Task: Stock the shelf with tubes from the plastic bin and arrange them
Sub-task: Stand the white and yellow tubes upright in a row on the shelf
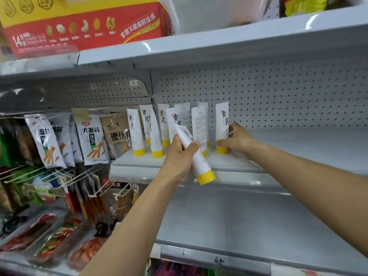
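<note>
Tubes: spare tube [196, 156] clutched in left hand [180, 156]; right hand [237, 139] steadying rightmost tube [222, 128] upright, mid-frame shelf [278, 148].

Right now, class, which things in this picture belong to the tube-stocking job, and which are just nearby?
Part of the job:
- left hand gripping a tilted tube
- right hand on the rightmost standing tube
- standing tubes in rows
- white shelf

Just nearby:
- hanging snack packets
- red and yellow carton above
- packets lower left
</note>
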`<state>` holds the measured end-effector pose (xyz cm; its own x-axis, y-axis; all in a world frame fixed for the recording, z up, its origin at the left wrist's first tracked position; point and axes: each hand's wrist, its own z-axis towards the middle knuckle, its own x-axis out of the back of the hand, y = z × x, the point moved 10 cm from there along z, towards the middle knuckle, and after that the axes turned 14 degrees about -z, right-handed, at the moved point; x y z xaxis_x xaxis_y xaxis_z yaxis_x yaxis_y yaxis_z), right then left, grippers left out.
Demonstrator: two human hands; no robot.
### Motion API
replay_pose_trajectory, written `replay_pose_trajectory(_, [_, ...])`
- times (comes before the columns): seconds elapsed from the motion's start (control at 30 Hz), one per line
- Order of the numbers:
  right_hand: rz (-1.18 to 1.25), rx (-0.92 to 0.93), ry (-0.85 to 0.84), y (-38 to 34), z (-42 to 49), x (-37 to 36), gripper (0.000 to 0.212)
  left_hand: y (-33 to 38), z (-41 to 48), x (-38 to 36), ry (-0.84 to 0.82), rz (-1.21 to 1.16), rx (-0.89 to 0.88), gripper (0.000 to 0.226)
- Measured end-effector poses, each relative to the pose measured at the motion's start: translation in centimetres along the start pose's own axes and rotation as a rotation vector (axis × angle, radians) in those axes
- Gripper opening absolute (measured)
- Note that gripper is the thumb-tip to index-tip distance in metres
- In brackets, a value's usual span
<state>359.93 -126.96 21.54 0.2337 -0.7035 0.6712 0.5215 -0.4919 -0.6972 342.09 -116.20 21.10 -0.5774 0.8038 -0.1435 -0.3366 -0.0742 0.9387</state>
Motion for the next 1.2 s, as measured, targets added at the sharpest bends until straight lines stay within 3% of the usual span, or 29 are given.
replay_pose_trajectory(0.47, [-0.090,-0.040,0.032,0.3,2.6,-0.5,0.055,-0.9,1.4,0.4,-0.041,-0.060,0.039,0.028])
replay_pose_trajectory(0.67, [-0.147,-0.137,-0.017,1.5,0.8,-0.1,0.069,-0.6,0.9,0.2,-0.063,-0.061,0.032,0.029])
replay_pose_trajectory(0.83, [-0.155,0.029,0.078,-1.2,-2.9,1.6,0.036,0.1,0.1,0.0,-0.069,-0.054,-0.001,0.027])
replay_pose_trajectory(0.9, [-0.044,0.126,-0.063,-2.9,-5.1,0.7,0.023,0.5,-0.3,-0.1,-0.062,-0.059,-0.012,0.025])
replay_pose_trajectory(1.0, [-0.058,0.212,-0.341,-5.0,-8.8,-1.6,0.037,1.5,-0.7,-0.7,-0.060,-0.082,-0.052,0.023])
replay_pose_trajectory(1.1, [-0.143,0.241,-0.339,-6.0,-10.1,-2.2,0.042,2.7,-1.0,-1.4,-0.044,-0.099,-0.087,0.019])
replay_pose_trajectory(1.2, [-0.060,0.242,-0.316,-6.5,-10.5,-2.0,0.024,3.3,-1.2,-1.8,-0.042,-0.070,-0.107,0.016])
